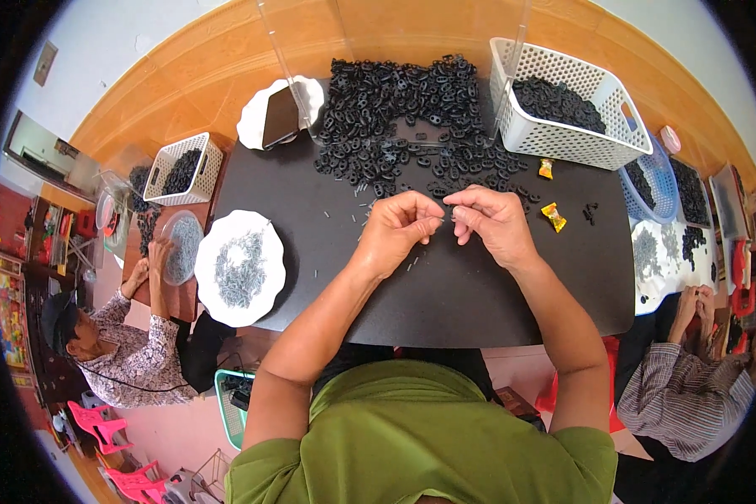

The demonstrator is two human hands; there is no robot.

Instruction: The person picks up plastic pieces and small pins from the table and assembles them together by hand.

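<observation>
Numerous grey pins (239, 270) lie on the white plate (205, 267) at left. The left hand (397, 223) pinches a small dark piece (441, 223). Black links (403, 92) are heaped at far centre. The right hand (496, 222) has thumb and forefinger closed together (contents cannot be determined).

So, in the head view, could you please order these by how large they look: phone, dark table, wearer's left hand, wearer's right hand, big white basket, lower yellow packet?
1. Dark table
2. Big white basket
3. Wearer's left hand and right hand: too alike to rank
4. Phone
5. Lower yellow packet
</observation>
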